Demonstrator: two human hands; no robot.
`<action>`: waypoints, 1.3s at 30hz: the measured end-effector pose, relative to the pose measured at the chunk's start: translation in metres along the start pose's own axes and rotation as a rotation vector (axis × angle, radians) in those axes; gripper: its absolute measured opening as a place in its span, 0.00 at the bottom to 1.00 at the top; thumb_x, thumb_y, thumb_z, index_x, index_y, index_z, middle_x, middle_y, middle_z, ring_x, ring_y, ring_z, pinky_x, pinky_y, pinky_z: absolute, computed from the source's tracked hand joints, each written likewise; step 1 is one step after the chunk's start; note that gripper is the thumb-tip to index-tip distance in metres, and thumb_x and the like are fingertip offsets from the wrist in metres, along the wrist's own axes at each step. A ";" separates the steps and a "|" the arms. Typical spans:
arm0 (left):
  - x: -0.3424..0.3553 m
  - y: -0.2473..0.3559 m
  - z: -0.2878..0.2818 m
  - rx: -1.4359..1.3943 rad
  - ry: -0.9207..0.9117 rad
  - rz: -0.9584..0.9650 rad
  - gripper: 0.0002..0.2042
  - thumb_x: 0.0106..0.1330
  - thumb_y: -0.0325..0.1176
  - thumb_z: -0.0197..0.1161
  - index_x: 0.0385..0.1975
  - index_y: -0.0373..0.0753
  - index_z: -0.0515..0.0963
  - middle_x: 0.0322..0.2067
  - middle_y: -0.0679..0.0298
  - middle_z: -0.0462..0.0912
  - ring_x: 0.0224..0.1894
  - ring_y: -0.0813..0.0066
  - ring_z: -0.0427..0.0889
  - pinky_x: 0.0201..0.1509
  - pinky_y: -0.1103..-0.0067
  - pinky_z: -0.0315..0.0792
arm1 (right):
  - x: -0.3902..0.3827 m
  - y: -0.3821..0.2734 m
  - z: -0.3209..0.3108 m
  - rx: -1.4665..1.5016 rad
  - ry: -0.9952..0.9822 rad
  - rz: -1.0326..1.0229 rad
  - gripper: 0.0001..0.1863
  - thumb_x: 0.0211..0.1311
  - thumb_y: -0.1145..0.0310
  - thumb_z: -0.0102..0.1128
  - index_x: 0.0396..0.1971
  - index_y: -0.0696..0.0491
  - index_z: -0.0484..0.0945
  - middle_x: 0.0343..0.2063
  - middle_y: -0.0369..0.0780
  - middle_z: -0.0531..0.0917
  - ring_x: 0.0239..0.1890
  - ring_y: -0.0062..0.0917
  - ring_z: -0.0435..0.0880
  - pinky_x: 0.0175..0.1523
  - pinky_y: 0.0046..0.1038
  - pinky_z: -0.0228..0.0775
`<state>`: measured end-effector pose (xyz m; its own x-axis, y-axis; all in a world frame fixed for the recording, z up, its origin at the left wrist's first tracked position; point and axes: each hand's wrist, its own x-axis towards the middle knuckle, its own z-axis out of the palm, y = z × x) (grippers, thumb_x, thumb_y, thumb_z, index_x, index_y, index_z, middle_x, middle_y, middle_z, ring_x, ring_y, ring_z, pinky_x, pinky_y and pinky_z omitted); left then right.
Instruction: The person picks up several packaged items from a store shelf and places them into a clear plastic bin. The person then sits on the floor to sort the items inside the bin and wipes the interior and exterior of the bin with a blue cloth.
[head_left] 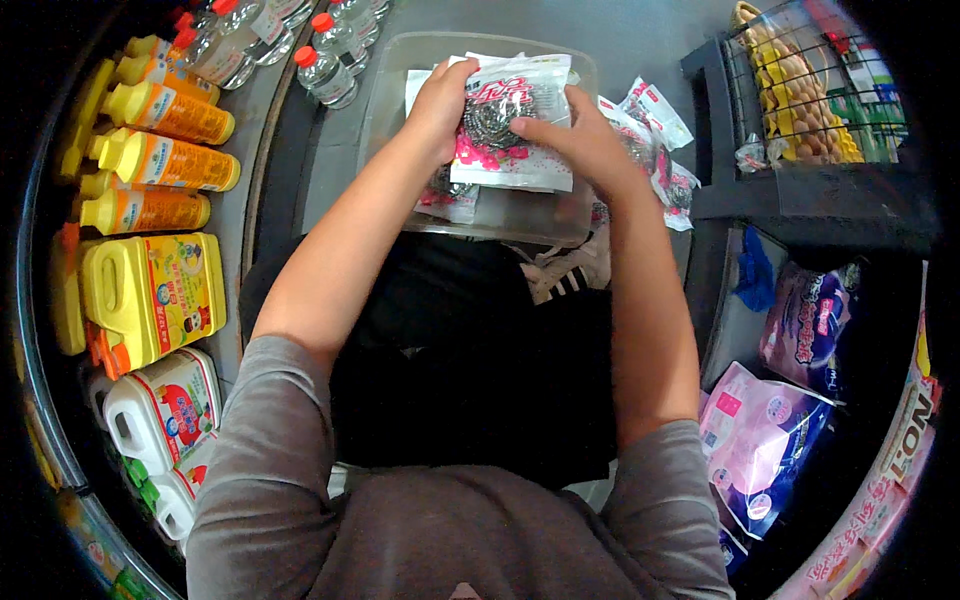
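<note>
Both my hands grip a white and pink plastic pack of steel wool scourers (pixel 544 168), with a grey coil showing through its front. My left hand (pixel 438 108) is closed on its upper left edge. My right hand (pixel 592 145) holds the right side, thumb pressed across the front near the coil. The pack is above a clear plastic bin (pixel 520 217). Below it, a similar pack (pixel 445 206) shows in the bin, partly covered. More scourer packs (pixel 650 140) lie in a heap just right of the bin, partly behind my right hand.
Yellow bottles (pixel 170 160) and jugs (pixel 185 290) line the left shelf. Red-capped clear bottles (pixel 328 75) stand at the back left. At right are a black wire basket (pixel 815 85) and pink and purple packages (pixel 765 440). A shoe (pixel 570 275) shows near the bin.
</note>
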<state>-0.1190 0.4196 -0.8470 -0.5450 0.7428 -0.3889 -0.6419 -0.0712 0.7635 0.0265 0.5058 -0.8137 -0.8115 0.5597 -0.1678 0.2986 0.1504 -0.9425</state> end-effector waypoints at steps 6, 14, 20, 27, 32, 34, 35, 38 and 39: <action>-0.023 0.004 0.022 -0.089 -0.242 -0.131 0.21 0.60 0.47 0.49 0.45 0.37 0.62 0.39 0.58 0.72 0.40 0.66 0.75 0.42 0.71 0.73 | -0.005 -0.006 -0.030 0.280 0.032 0.057 0.30 0.42 0.65 0.68 0.46 0.61 0.67 0.37 0.42 0.78 0.38 0.23 0.77 0.45 0.24 0.67; -0.010 -0.041 0.081 0.217 -0.457 0.226 0.38 0.52 0.34 0.64 0.56 0.31 0.46 0.47 0.52 0.68 0.46 0.70 0.72 0.49 0.76 0.68 | -0.030 -0.010 -0.093 0.108 0.363 0.083 0.28 0.44 0.59 0.64 0.44 0.61 0.70 0.34 0.42 0.79 0.34 0.25 0.77 0.39 0.23 0.67; -0.017 -0.097 0.167 0.742 -0.393 0.201 0.37 0.52 0.43 0.61 0.54 0.26 0.50 0.44 0.38 0.69 0.48 0.49 0.72 0.53 0.70 0.63 | -0.053 0.053 -0.170 -0.124 0.636 0.406 0.23 0.43 0.59 0.51 0.34 0.63 0.74 0.28 0.42 0.78 0.27 0.28 0.73 0.33 0.29 0.63; 0.018 -0.145 0.167 0.743 -0.408 0.150 0.25 0.52 0.33 0.57 0.47 0.26 0.59 0.39 0.38 0.72 0.43 0.46 0.73 0.46 0.65 0.67 | -0.026 0.125 -0.156 0.444 0.671 0.694 0.25 0.41 0.48 0.49 0.40 0.45 0.70 0.39 0.41 0.72 0.38 0.34 0.70 0.40 0.40 0.60; 0.007 -0.143 0.150 0.855 -0.597 0.115 0.19 0.55 0.32 0.53 0.48 0.33 0.68 0.39 0.51 0.77 0.43 0.62 0.75 0.46 0.72 0.67 | -0.034 0.180 -0.157 0.536 0.703 0.654 0.23 0.44 0.47 0.47 0.36 0.46 0.70 0.38 0.39 0.73 0.36 0.34 0.70 0.38 0.41 0.62; -0.002 -0.140 0.125 0.815 -0.653 0.194 0.15 0.56 0.32 0.53 0.43 0.32 0.71 0.36 0.55 0.77 0.42 0.67 0.75 0.45 0.74 0.68 | -0.030 0.152 -0.138 0.593 0.761 0.698 0.19 0.57 0.58 0.36 0.39 0.54 0.70 0.38 0.42 0.75 0.41 0.34 0.73 0.41 0.43 0.65; -0.011 -0.132 0.126 0.831 -0.655 0.191 0.15 0.56 0.32 0.53 0.43 0.32 0.71 0.36 0.55 0.77 0.42 0.67 0.75 0.45 0.74 0.68 | -0.034 0.158 -0.154 0.774 0.758 0.560 0.18 0.56 0.59 0.35 0.38 0.55 0.70 0.38 0.42 0.75 0.42 0.35 0.74 0.41 0.44 0.65; -0.031 -0.097 0.109 0.722 -0.744 0.147 0.12 0.56 0.31 0.53 0.38 0.33 0.73 0.32 0.59 0.78 0.39 0.72 0.76 0.43 0.78 0.69 | -0.029 0.164 -0.166 0.754 0.809 0.459 0.16 0.57 0.62 0.38 0.35 0.56 0.71 0.36 0.41 0.76 0.41 0.33 0.75 0.49 0.36 0.66; -0.036 -0.080 0.103 0.647 -0.767 0.098 0.12 0.56 0.31 0.54 0.38 0.33 0.73 0.31 0.60 0.78 0.37 0.75 0.76 0.42 0.80 0.69 | -0.030 0.182 -0.182 0.747 0.820 0.391 0.18 0.57 0.60 0.40 0.37 0.58 0.71 0.38 0.42 0.76 0.41 0.34 0.75 0.49 0.35 0.65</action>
<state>0.0076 0.4671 -0.8407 0.0607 0.9971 -0.0462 -0.0728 0.0505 0.9961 0.1966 0.6649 -0.9276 -0.0827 0.8601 -0.5034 -0.1344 -0.5102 -0.8495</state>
